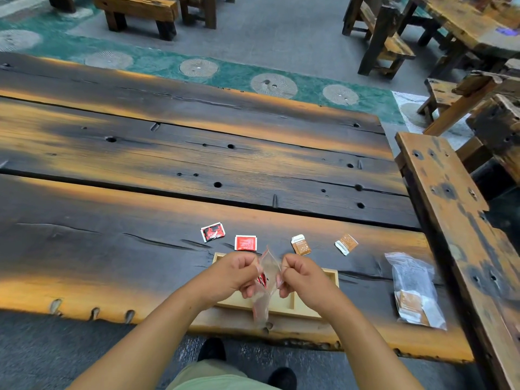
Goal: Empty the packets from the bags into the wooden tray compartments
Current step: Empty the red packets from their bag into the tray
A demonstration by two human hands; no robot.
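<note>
Both hands hold a clear plastic bag point(266, 280) above the wooden tray point(309, 306). My left hand point(232, 274) pinches the bag's left edge and my right hand point(302, 275) pinches its right edge. A red packet shows inside the bag between my fingers. The tray lies near the table's front edge, mostly hidden under my hands. Beyond it on the table lie a red and black packet point(213, 231), a red packet point(245, 243) and two brown packets point(300, 244) point(346, 244). A second clear bag point(415, 288) holding brown packets lies to the right.
The dark wooden table point(168, 164) stretches far ahead and left. A wooden bench point(450, 220) runs along its right side. More benches and tables stand at the back. My shoes point(212, 349) show below the table edge.
</note>
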